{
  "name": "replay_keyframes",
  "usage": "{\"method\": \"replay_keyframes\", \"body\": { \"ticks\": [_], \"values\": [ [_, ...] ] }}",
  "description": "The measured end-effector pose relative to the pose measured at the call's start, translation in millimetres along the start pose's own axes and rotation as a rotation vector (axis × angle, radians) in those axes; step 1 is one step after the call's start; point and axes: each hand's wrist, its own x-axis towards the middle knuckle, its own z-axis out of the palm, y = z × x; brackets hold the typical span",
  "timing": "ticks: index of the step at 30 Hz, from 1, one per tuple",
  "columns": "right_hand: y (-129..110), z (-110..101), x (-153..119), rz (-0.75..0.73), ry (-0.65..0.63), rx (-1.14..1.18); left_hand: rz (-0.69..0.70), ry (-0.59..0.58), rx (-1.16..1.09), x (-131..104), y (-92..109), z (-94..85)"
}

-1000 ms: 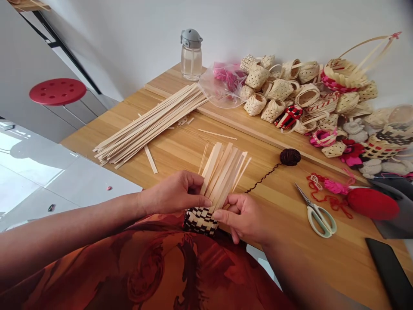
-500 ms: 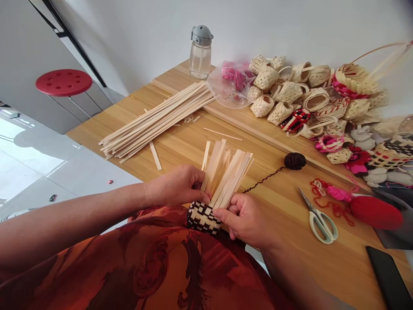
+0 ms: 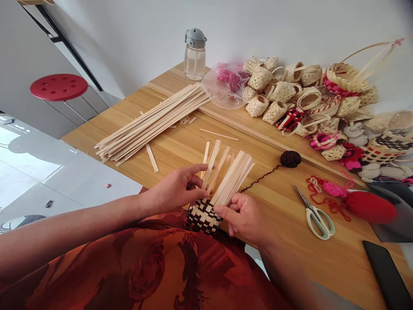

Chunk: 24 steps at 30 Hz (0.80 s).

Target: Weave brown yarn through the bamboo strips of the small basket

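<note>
A small half-woven basket (image 3: 204, 217) in a dark-and-pale check rests against my lap at the table's edge. Long pale wood strips (image 3: 229, 176) stand up from its rim, spread in two groups. My right hand (image 3: 243, 215) grips the basket's right side, thumb on the front where the strips leave the weave. At the left group my left hand (image 3: 183, 185) has its thumb and index finger around one upright strip, the other fingers curled; the exact contact is partly hidden. Dark brown yarn runs from the basket to a ball (image 3: 290, 159) on the table.
A bundle of loose strips (image 3: 155, 122) lies at the back left, near a lidded bottle (image 3: 195, 56). Many small woven baskets (image 3: 277, 112) crowd the back right. Scissors (image 3: 318, 217), red yarn (image 3: 371, 207) and a black phone-like slab (image 3: 385, 273) lie to the right.
My left hand has shifted slightly left and its index finger has stretched out, separating a strip from the others. My right hand keeps its hold. The view has turned slightly.
</note>
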Motion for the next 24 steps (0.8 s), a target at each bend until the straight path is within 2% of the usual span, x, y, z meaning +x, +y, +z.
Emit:
{"method": "replay_keyframes", "body": {
  "ticks": [2,5,6,8,10,12,15,19,24],
  "values": [
    [0.4,-0.1,0.0,-0.001,-0.006,0.01,0.059,0.099,-0.083,-4.1,4.8,0.5],
    [0.1,0.2,0.4,-0.01,-0.015,0.022,0.172,0.287,-0.066,-10.5,19.9,-0.1],
    [-0.2,0.3,0.6,-0.016,-0.015,0.024,0.212,0.3,-0.065,-12.5,24.7,0.1],
    [-0.6,0.7,0.9,-0.027,-0.015,0.022,0.216,0.216,-0.066,-15.2,30.9,1.9],
    [-0.8,1.1,0.9,-0.032,-0.008,0.007,0.146,0.093,-0.031,-15.7,32.3,4.5],
    [-1.1,1.8,0.4,-0.035,0.006,-0.016,0.062,0.019,0.057,-14.1,31.3,6.4],
    [-2.3,2.9,-1.3,-0.043,0.001,-0.028,-0.016,-0.01,0.197,-10.5,32.2,6.8],
    [-5.0,2.4,-4.2,-0.059,-0.024,0.008,-0.091,-0.085,0.177,-7.5,35.5,8.3],
    [-8.6,-2.1,-7.7,-0.08,-0.087,-0.026,-0.091,-0.102,0.266,-5.3,27.7,15.2]
  ]
}}
